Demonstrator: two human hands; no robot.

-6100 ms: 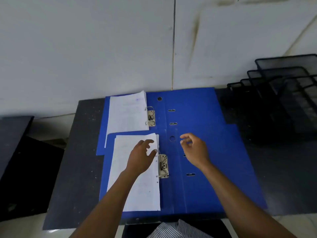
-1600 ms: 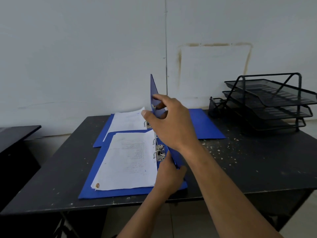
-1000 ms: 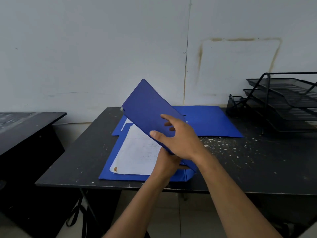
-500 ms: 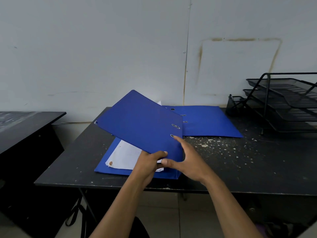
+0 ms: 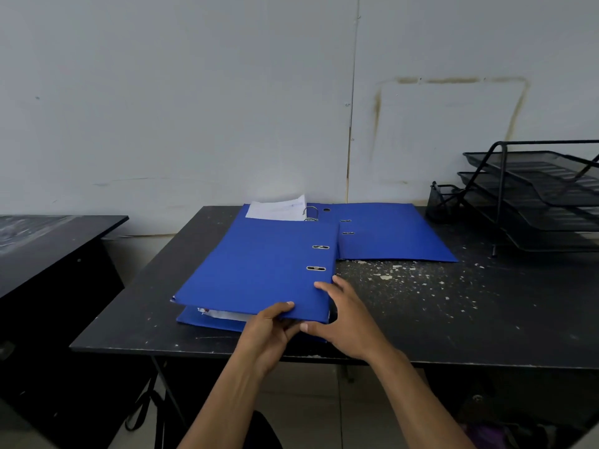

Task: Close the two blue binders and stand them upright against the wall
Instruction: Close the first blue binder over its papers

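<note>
The near blue binder (image 5: 259, 270) lies on the black table (image 5: 437, 319) with its cover folded down over the papers, a small gap still showing at the front left. My left hand (image 5: 269, 328) grips its front edge, thumb on top of the cover. My right hand (image 5: 346, 315) holds the binder's spine corner from the right. Behind it the second blue binder (image 5: 389, 234) lies flat and open by the wall, with white sheets (image 5: 278, 209) and metal rings showing.
A black wire tray rack (image 5: 534, 196) and a black mesh pen cup (image 5: 442, 202) stand at the table's back right. A second dark desk (image 5: 48, 247) stands to the left. White specks litter the table's right half.
The near binder's cover has come down from a raised, tilted position to almost flat over the papers. Both hands have stayed at its front right corner.
</note>
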